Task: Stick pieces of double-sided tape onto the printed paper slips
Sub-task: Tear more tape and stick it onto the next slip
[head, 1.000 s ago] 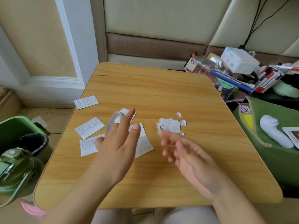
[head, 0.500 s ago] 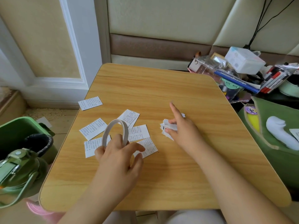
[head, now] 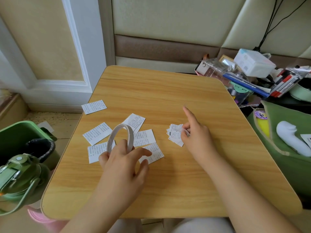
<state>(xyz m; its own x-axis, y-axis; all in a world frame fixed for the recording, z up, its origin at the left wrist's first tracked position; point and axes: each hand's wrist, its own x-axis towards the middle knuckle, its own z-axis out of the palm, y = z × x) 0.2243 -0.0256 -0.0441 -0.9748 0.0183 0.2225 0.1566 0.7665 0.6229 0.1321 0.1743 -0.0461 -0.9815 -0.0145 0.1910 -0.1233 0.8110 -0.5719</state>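
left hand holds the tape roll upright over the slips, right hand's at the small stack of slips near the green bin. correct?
Not quite. The right hand is at the small stack, but that lies mid-table, right of the tape roll; the green bin is off the table's left edge. Head view shows it.

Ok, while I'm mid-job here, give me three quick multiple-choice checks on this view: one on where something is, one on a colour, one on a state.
1. Where is the small stack of slips?
A. On the floor
B. On the table, under the right hand's fingers
C. In the green bag

2. What colour is the bin left of the table?
A. Green
B. Red
C. Blue

3. What is the left hand doing?
A. Lying flat on the table
B. Holding the tape roll upright
C. Gripping a pen

Answers:
1 B: the stack lies on the wood right of the spread slips, where the right hand touches it.
2 A: its rim and wall are green.
3 B: thumb and fingers curl round the ring's lower part, and it stands on edge above the slips.
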